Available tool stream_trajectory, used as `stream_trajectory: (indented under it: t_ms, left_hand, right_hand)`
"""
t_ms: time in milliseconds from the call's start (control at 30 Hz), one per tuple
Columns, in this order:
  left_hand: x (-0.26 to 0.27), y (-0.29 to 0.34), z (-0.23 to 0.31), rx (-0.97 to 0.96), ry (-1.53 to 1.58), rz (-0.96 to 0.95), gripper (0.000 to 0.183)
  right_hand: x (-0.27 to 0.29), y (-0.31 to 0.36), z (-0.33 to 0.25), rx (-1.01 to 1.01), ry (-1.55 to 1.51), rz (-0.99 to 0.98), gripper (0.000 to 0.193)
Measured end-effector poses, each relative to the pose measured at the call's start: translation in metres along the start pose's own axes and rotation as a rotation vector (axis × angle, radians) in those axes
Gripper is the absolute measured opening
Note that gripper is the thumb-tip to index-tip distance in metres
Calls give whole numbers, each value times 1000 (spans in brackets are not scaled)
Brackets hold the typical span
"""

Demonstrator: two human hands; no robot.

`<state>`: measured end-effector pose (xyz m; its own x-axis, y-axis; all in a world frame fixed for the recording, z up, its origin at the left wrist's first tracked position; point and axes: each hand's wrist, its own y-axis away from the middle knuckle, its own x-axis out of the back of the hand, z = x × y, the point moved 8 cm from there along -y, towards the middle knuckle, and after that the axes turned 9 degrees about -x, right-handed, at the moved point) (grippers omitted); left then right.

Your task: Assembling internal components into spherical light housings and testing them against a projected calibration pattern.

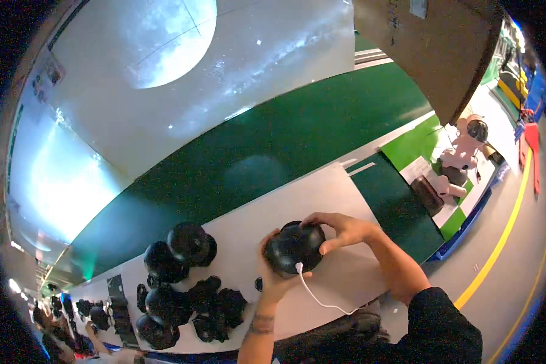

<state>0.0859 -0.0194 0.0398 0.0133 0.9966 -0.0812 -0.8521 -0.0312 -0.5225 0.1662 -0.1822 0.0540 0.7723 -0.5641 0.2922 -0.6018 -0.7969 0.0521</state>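
A glossy black rounded device [288, 252] is held over the white worktop, with a white cable [316, 297] plugged into its near side. My left hand [274, 281] cups it from the left and below. On its upper right, my right hand [350, 230] curls its fingers and thumb against the shell. A small dark round piece [259, 284] lies on the worktop just left of my left hand. Further left sits a group of several black domes [188, 242] and black parts [215, 306]. My palms hide part of the device's underside.
The white worktop [340, 188] borders a green surface [321, 115]. Behind it a pale screen [273, 30] carries a projected moon and stars. A cardboard sheet [431, 48] hangs at upper right. A pinkish astronaut-shaped figure [461, 151] stands at right. Other people [54, 327] are at far left.
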Motion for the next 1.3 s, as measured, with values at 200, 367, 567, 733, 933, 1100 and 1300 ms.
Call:
stream_trajectory:
  t_ms: [200,367,567,733,933,1100,1300]
  left_hand:
    - [5,1,-8,16,10,18,124]
    - [4,1,-7,30,12,30,125]
    - [1,0,-4,40,48,19,124]
    - [-1,0,-2,53,81,29,123]
    - [-1,-1,-3,24,73,3,123]
    - [-2,-2,-1,31,68,-9,122]
    - [2,2,-11,100,145,69,122]
  right_hand:
    - [2,-5,3,-63,-58,74,88]
    - [3,-6,5,-57,-71,96,88]
    - [4,-5,7,-55,-71,109,88]
    - [4,-5,6,-45,-28,103,84]
    - [4,-6,7,-39,-31,106,84]
    - [5,-6,9,-33,-23,111,85]
    - [-2,-4,-7,-15,-105,118,74]
